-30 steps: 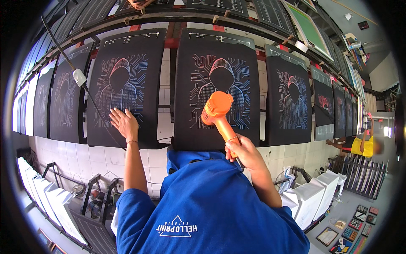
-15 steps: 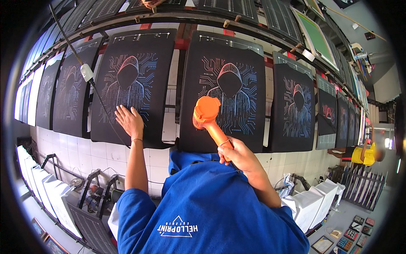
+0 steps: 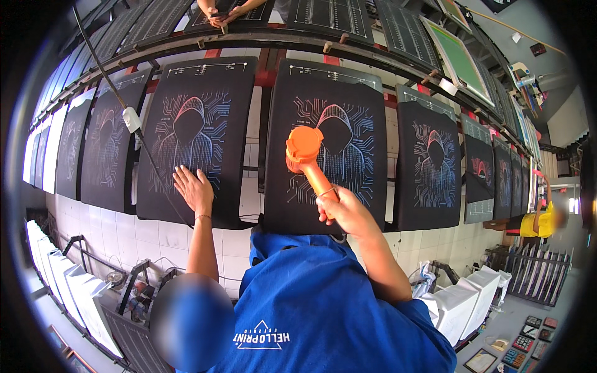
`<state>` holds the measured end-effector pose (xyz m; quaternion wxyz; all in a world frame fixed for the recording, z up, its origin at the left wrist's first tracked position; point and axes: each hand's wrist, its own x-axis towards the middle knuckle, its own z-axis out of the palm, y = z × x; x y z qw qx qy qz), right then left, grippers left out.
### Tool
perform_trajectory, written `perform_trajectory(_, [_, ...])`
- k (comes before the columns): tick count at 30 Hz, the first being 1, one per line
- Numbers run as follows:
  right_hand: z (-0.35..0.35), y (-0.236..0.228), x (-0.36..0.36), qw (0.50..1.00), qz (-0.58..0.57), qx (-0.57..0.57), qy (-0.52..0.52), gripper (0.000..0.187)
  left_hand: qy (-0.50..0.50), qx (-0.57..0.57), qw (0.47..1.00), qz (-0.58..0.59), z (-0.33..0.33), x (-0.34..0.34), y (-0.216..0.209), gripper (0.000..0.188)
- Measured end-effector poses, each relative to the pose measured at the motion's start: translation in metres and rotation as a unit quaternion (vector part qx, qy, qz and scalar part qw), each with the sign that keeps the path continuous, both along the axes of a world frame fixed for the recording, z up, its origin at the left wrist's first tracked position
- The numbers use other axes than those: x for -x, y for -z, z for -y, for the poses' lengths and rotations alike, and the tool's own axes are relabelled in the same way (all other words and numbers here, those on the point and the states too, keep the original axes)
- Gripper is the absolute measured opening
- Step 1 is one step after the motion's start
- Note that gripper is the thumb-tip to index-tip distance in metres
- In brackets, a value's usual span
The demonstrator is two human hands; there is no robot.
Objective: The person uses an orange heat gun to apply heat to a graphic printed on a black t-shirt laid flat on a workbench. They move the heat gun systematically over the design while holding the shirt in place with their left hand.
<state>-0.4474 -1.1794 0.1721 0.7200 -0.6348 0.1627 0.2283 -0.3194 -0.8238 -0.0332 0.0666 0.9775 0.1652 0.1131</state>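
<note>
My right hand (image 3: 345,210) grips the handle of an orange hair dryer (image 3: 305,149) with a thick round head. The dryer is held over a black T-shirt (image 3: 367,217) printed with a hooded figure and circuit lines, and its head hides part of that print's left side. My left hand (image 3: 194,189) lies flat with fingers spread at the lower part of the print on the black T-shirt (image 3: 224,199) to the left. Whether the palm presses on the cloth I cannot tell. Both shirts are stretched over flat boards.
More printed black shirts (image 3: 429,211) line the row on both sides. A dark cable with a white switch box (image 3: 131,119) hangs across the left shirt. Beyond the rail (image 3: 273,39), another person's hands (image 3: 227,17) hold a dark object. A person in yellow (image 3: 540,222) stands far right.
The dryer has moved farther up over the shirt's print. My left hand stays at the same shirt. The other person's hands have come further into view at the top.
</note>
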Motion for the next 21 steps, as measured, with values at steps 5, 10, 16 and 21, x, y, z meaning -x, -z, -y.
perform_trajectory(5, [0.001,0.009,-0.012,1.000,0.018,0.004,0.006,0.030,0.022,-0.008,1.000,-0.001,0.000,-0.001,0.001,0.062])
perform_trajectory(10, [0.012,0.007,-0.018,1.000,0.008,-0.001,0.013,0.025,0.064,-0.016,0.998,-0.014,0.001,-0.001,0.000,0.062])
perform_trajectory(16, [0.040,-0.004,0.014,0.999,-0.019,0.008,0.035,0.023,0.102,-0.022,0.994,-0.020,0.010,0.001,-0.003,0.060])
perform_trajectory(21, [0.035,-0.006,0.035,0.997,0.005,0.037,0.072,0.024,0.134,-0.012,0.991,-0.024,0.027,0.005,-0.003,0.059])
